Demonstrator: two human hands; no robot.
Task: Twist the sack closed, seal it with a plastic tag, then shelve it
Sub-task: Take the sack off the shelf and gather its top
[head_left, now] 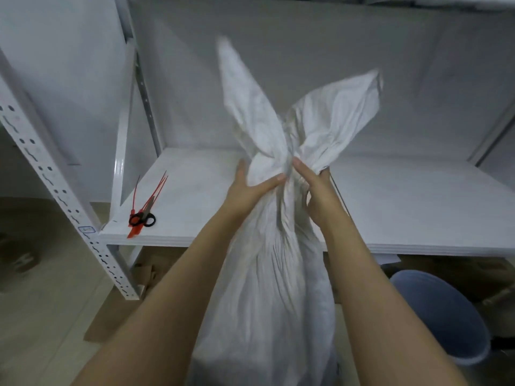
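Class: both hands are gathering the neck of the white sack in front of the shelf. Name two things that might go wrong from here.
1. The red plastic tags lie at the shelf's left corner; letting go with the left hand to fetch one may let the sack neck loosen.
2. The right hand alone may not keep both loose flaps bunched.

Both hands on white sack point(267, 288) neck: left hand point(248, 188) and right hand point(317, 193) grip gathered fabric, two flaps flaring above. Red plastic tags point(147, 200) and black-handled scissors point(143, 218) lie on shelf point(195, 196) at left corner. Grey bin point(440, 316) lower right.
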